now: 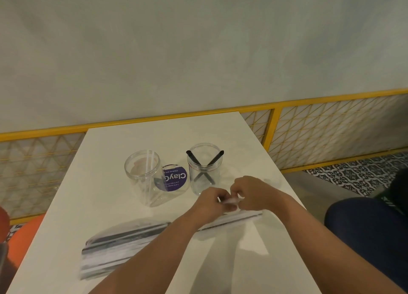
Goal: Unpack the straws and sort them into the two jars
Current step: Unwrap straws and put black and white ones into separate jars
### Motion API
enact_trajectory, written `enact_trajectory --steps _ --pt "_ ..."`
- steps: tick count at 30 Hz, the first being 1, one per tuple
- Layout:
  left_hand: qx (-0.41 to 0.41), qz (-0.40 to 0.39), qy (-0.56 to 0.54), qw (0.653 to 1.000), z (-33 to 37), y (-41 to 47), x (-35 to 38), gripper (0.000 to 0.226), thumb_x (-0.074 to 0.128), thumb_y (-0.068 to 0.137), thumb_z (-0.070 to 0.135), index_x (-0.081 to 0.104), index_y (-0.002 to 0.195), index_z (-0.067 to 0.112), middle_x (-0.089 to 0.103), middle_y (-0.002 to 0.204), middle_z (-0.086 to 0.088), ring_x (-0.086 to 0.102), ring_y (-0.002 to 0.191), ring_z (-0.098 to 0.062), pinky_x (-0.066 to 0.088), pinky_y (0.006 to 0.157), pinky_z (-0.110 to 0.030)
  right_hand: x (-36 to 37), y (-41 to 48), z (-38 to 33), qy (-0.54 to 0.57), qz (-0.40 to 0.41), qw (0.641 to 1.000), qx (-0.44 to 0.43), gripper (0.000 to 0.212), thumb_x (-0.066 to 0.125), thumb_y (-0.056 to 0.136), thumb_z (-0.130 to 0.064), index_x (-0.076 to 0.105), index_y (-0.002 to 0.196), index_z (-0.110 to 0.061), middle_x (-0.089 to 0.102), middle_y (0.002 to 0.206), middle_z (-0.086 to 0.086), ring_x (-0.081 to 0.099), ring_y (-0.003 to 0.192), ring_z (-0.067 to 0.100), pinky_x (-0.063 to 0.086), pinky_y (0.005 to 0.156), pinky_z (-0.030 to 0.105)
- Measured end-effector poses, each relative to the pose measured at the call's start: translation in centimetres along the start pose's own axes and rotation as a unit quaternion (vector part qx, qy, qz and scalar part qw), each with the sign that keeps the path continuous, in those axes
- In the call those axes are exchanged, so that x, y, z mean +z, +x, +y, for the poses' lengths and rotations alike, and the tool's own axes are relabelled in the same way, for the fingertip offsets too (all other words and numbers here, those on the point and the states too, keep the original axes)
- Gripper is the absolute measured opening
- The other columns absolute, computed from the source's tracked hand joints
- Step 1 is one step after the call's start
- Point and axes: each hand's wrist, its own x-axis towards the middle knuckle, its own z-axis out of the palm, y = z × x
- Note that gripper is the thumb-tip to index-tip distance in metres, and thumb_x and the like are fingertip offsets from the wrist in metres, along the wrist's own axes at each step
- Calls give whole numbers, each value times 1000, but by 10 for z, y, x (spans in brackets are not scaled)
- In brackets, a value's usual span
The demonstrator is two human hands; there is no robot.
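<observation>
- Risk: an uneven pull may, we judge, rip the thin white paper wrapper short and leave its straw stuck inside; a jerk could tip the small clear jar of two black straws just beyond our hands.
- Our left hand and right hand meet, fingers curled, both pinching that wrapper.
- The heap of wrapped straws lies under our forearms; the wider clear jar of pale straws stands beyond our left hand.

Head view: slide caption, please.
Left hand and right hand pinch a wrapper beside the pile of wrapped straws; right jar holds black straws, left jar clear ones.
</observation>
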Motion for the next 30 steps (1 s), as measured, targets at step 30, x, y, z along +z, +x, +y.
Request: enact_trajectory --steps 30 --pt "138 199 -99 965 34 -17 -28 22 39 100 30 53 115 38 50 101 8 52 93 -8 42 81 -13 -3 -11 7 520 127 844 25 19 50 93 -5 67 89 1 61 72 7 57 66 18 46 60 23"
